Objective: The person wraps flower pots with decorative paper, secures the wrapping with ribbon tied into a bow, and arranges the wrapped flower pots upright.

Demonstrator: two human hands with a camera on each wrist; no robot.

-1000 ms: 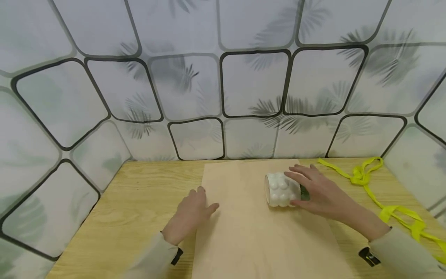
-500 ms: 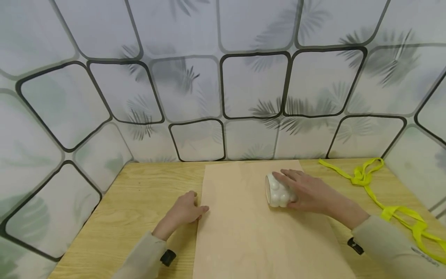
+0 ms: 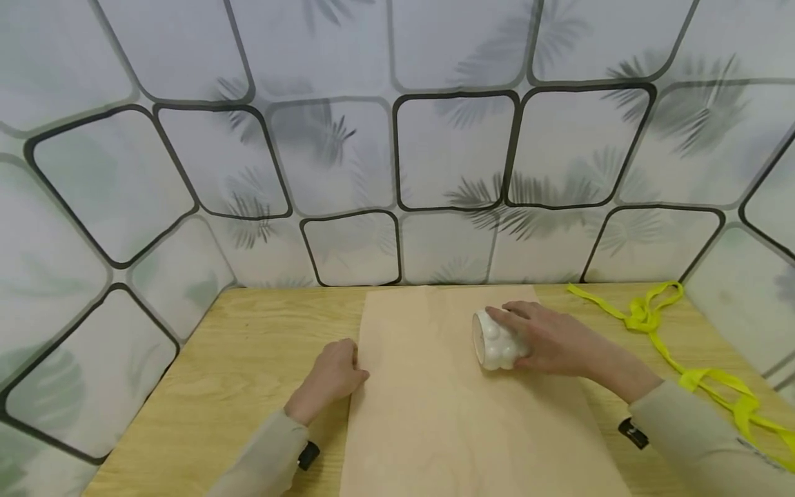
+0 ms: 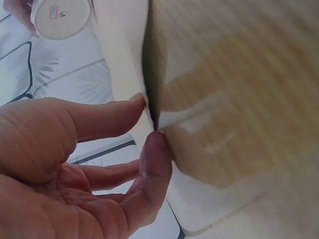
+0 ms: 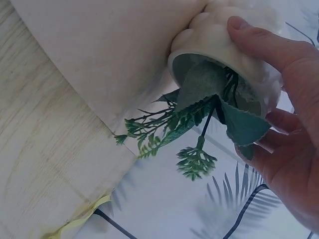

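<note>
A white vase (image 3: 493, 342) with a bubbled surface lies on its side on a sheet of pale brown paper (image 3: 435, 428). Its closed base faces left. My right hand (image 3: 549, 342) grips it from the right, thumb on one side and fingers on the other. In the right wrist view, artificial green sprigs (image 5: 197, 158) and broad leaves (image 5: 244, 124) stick out of the vase's mouth. At the paper's left edge, my left hand (image 3: 332, 373) pinches the sheet between thumb and forefinger. The left wrist view shows that edge slightly raised.
A knotted yellow ribbon (image 3: 646, 317) trails along the right side of the wooden table (image 3: 248, 386). Fabric walls (image 3: 459, 152) with a leaf and grid pattern enclose the table at the back and sides.
My left hand, earlier spread over the paper's left edge, has drawn back slightly left and pinched it. The right hand has moved left and settled around the vase.
</note>
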